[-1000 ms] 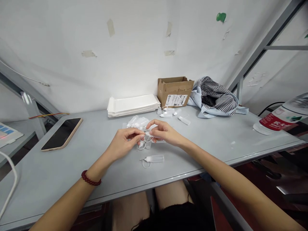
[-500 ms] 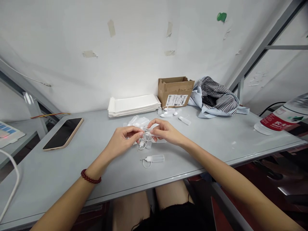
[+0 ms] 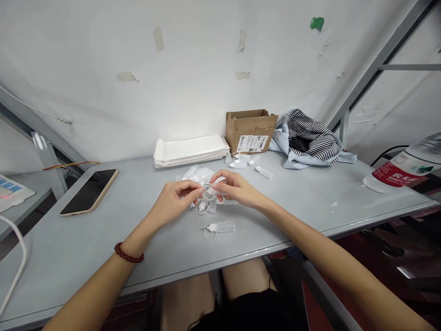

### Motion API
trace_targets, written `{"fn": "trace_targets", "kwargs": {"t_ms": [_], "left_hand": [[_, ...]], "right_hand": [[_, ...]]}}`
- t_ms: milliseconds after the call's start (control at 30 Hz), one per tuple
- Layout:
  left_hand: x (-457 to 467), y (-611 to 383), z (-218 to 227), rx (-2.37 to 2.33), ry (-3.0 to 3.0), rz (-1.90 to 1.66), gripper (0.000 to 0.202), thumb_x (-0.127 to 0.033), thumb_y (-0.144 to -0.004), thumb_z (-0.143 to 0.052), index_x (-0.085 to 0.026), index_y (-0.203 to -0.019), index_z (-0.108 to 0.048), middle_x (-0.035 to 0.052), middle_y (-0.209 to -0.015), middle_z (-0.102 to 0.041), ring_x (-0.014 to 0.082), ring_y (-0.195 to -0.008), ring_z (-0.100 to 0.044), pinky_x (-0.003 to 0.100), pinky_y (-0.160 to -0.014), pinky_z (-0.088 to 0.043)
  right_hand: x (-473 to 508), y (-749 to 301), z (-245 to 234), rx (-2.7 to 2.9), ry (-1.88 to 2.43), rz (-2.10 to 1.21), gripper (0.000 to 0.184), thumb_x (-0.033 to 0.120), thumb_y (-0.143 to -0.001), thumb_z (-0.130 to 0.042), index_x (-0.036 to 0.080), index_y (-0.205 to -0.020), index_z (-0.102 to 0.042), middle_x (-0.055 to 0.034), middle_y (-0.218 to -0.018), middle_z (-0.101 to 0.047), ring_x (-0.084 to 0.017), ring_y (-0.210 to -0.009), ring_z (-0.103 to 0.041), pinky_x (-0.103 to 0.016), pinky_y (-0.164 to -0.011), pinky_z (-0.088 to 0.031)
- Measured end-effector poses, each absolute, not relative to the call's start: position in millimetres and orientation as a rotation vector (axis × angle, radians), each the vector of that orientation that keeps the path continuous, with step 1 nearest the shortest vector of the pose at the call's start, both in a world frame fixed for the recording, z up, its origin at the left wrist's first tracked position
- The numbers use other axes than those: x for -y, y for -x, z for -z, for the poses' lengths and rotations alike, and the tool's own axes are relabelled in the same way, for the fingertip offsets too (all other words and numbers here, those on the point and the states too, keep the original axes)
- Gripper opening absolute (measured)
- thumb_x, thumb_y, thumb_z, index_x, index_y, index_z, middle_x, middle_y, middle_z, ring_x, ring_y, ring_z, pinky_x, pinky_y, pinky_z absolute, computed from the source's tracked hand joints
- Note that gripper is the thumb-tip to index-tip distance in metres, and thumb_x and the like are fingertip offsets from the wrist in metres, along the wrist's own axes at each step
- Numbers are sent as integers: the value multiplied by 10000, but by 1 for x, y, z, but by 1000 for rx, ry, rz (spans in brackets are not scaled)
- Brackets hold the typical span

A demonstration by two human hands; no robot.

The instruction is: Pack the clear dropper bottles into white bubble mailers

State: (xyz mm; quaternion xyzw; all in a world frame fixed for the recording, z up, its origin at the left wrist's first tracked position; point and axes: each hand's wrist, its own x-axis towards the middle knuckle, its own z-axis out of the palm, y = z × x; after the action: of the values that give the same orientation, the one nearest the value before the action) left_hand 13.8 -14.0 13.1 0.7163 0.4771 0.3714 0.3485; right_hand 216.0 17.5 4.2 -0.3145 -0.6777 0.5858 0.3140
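Both of my hands meet over the middle of the grey table. My left hand, with a dark red bead bracelet on its wrist, pinches a small clear dropper bottle with a thin cap loop. My right hand pinches the same bottle from the other side. Several more small clear bottles lie in a loose pile just behind my fingers. One capped bottle lies on its side on the table in front of my hands.
A phone lies face up at the left. A stack of white sheets, an open cardboard box and striped cloth stand along the wall. More small bottles lie by the box. A large water bottle lies at the right edge.
My fingers have shifted slightly on the small bottle and drawn closer together. Nothing else on the table has moved.
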Motion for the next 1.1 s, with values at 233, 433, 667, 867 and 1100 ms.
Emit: {"fn": "trace_targets", "kwargs": {"t_ms": [233,433,667,867,1100], "left_hand": [[11,-10,-14,-1357,-1735,-1108,199,-344,-782,-633,-157,-729,-674,-7,-572,-623,123,-544,-582,224,-536,-474],[10,-8,-13,-1305,-1754,-1057,200,-346,-797,-626,-156,-747,-664,-7,-598,-629,117,-553,-581,225,-555,-472],[14,-10,-14,-1269,-1775,-1020,199,-341,-810,-618,-155,-755,-660,-1,-618,-623,119,-576,-580,230,-572,-472],[12,-9,-12,-1283,-1789,-983,193,-336,-810,-615,-158,-757,-666,10,-669,-645,119,-581,-587,235,-577,-476],[10,-4,-10,-1250,-1807,-985,201,-349,-815,-621,-163,-757,-673,12,-664,-646,128,-597,-583,249,-595,-474]], "right_hand": [[-21,-217,-2,1776,826,-1464,272,438,-814,-603,188,-895,-535,61,-554,-502,-70,-484,-384,-203,-450,-243],[-19,-218,-6,1771,819,-1474,236,397,-832,-588,183,-912,-532,54,-587,-514,-62,-492,-370,-201,-461,-265],[-21,-219,-4,1753,805,-1503,246,407,-821,-605,186,-901,-533,68,-564,-460,-65,-497,-361,-194,-454,-254],[-22,-215,3,1705,811,-1517,254,422,-822,-597,187,-885,-524,89,-533,-396,-52,-451,-297,-181,-417,-226],[-21,-212,7,1719,754,-1515,263,443,-829,-590,201,-881,-500,98,-542,-364,-46,-431,-264,-177,-399,-199]]}}
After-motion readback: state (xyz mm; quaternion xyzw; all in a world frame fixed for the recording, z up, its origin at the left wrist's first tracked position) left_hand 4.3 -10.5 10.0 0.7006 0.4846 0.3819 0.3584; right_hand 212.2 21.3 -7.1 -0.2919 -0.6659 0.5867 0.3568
